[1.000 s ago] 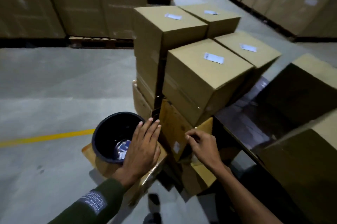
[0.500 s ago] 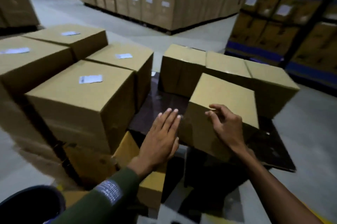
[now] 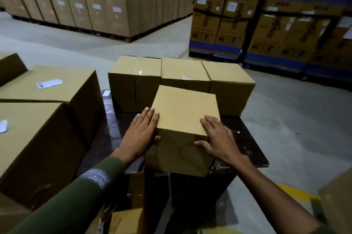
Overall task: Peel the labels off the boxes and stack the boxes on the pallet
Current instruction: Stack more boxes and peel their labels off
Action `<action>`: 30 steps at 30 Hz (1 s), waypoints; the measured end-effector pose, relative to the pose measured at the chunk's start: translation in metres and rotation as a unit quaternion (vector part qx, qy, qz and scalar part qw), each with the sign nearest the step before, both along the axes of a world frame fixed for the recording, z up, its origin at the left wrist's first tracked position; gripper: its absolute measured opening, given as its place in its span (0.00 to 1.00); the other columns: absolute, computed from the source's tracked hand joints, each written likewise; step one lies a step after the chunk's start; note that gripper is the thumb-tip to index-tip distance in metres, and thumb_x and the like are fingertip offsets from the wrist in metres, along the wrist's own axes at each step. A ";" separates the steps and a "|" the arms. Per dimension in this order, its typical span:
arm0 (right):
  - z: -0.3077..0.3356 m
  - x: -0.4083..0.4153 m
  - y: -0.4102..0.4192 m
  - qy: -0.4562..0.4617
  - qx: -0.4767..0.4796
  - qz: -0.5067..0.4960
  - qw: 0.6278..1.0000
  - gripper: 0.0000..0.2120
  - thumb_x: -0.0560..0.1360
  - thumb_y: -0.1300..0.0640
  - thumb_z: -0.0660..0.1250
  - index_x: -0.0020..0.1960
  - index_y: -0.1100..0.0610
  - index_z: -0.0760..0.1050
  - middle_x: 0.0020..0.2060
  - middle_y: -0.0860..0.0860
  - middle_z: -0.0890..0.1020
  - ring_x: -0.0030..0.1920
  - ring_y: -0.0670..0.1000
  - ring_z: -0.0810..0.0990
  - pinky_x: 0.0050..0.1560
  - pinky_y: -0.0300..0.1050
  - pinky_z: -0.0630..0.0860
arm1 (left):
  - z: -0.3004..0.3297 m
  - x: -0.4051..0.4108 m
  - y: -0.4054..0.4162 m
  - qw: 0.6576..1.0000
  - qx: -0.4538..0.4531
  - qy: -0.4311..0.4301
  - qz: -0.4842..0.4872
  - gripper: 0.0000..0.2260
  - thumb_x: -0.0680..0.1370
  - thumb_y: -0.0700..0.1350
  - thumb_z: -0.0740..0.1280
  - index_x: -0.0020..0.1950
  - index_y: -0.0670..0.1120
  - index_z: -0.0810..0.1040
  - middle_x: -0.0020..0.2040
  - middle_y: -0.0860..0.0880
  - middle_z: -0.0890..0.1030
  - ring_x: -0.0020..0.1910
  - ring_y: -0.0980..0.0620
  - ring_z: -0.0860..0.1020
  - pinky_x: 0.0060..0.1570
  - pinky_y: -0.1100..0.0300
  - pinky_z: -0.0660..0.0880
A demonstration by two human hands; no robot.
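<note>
A plain brown box (image 3: 185, 109) with no label on its top sits on the dark pallet (image 3: 251, 150), just in front of a row of three label-free boxes (image 3: 182, 74). My left hand (image 3: 141, 133) lies flat against the box's left side, fingers straight, thumb on the near face. My right hand (image 3: 219, 138) presses flat over the near right top corner, fingers spread. To the left stand labelled boxes: one with a white label (image 3: 49, 83), another nearer with a label at the frame edge (image 3: 3, 126).
Grey concrete floor surrounds the pallet, with a yellow line (image 3: 293, 193) at the lower right. Tall stacks of brown cartons (image 3: 95, 5) fill the back left. Blue-banded cartons on racking (image 3: 266, 24) stand at the back right. Loose cardboard (image 3: 125, 220) lies below my arms.
My view swung from the bin and labelled stack to the pallet. Both hands moved off the bin area onto the plain box and now lie flat on it.
</note>
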State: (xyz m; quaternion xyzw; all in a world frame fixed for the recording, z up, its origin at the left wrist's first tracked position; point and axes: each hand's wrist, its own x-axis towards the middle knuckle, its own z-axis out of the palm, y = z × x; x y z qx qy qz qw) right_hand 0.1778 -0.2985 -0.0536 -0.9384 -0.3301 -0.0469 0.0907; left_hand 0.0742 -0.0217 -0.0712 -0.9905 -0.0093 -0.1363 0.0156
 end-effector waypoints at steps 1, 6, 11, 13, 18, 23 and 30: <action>0.001 0.004 -0.003 0.011 -0.002 -0.003 1.000 0.41 0.75 0.35 0.65 0.80 0.50 0.52 0.80 0.49 0.53 0.79 0.51 0.50 0.73 0.61 0.62 | -0.001 0.005 -0.003 1.000 0.006 -0.005 -0.010 0.36 0.77 0.56 0.66 0.79 0.41 0.56 0.78 0.39 0.57 0.78 0.42 0.52 0.74 0.47 0.50; 0.007 0.029 -0.034 0.024 -0.018 -0.053 0.998 0.39 0.77 0.44 0.68 0.80 0.50 0.52 0.80 0.48 0.52 0.79 0.52 0.50 0.71 0.63 0.66 | 0.001 0.037 -0.034 0.992 0.022 -0.053 -0.113 0.33 0.74 0.53 0.72 0.74 0.38 0.67 0.73 0.37 0.68 0.73 0.39 0.66 0.71 0.43 0.61; -0.010 0.048 -0.081 0.001 -0.006 -0.107 0.994 0.37 0.77 0.50 0.69 0.80 0.52 0.55 0.80 0.49 0.55 0.79 0.52 0.52 0.70 0.59 0.69 | -0.004 0.072 -0.075 0.983 -0.030 -0.059 -0.173 0.32 0.78 0.51 0.67 0.77 0.38 0.61 0.76 0.36 0.62 0.76 0.39 0.60 0.75 0.46 0.56; -0.013 0.056 -0.097 0.009 0.001 -0.117 0.993 0.36 0.77 0.51 0.70 0.80 0.52 0.55 0.80 0.49 0.55 0.79 0.53 0.52 0.71 0.60 0.67 | -0.006 0.083 -0.087 0.982 -0.041 -0.022 -0.184 0.31 0.82 0.52 0.61 0.79 0.40 0.53 0.79 0.38 0.54 0.78 0.41 0.51 0.77 0.48 0.49; -0.014 0.076 -0.127 0.017 0.011 -0.118 0.993 0.36 0.77 0.52 0.70 0.80 0.53 0.56 0.80 0.49 0.55 0.79 0.53 0.52 0.72 0.60 0.66 | -0.001 0.105 -0.115 0.980 -0.037 -0.009 -0.197 0.30 0.84 0.50 0.57 0.80 0.40 0.46 0.79 0.38 0.46 0.79 0.42 0.44 0.77 0.49 0.43; -0.012 0.100 -0.155 0.028 0.023 -0.110 0.993 0.37 0.77 0.52 0.70 0.80 0.53 0.55 0.80 0.48 0.54 0.80 0.52 0.50 0.74 0.58 0.63 | -0.001 0.122 -0.146 0.980 -0.054 -0.011 -0.191 0.30 0.84 0.49 0.57 0.80 0.40 0.47 0.79 0.39 0.47 0.79 0.42 0.44 0.77 0.51 0.42; -0.017 0.151 -0.203 0.021 0.029 -0.088 0.996 0.37 0.77 0.49 0.70 0.79 0.51 0.56 0.79 0.48 0.56 0.79 0.53 0.53 0.70 0.61 0.67 | -0.002 0.162 -0.195 0.983 -0.048 -0.019 -0.174 0.29 0.83 0.48 0.59 0.79 0.39 0.51 0.79 0.37 0.52 0.79 0.40 0.49 0.77 0.50 0.44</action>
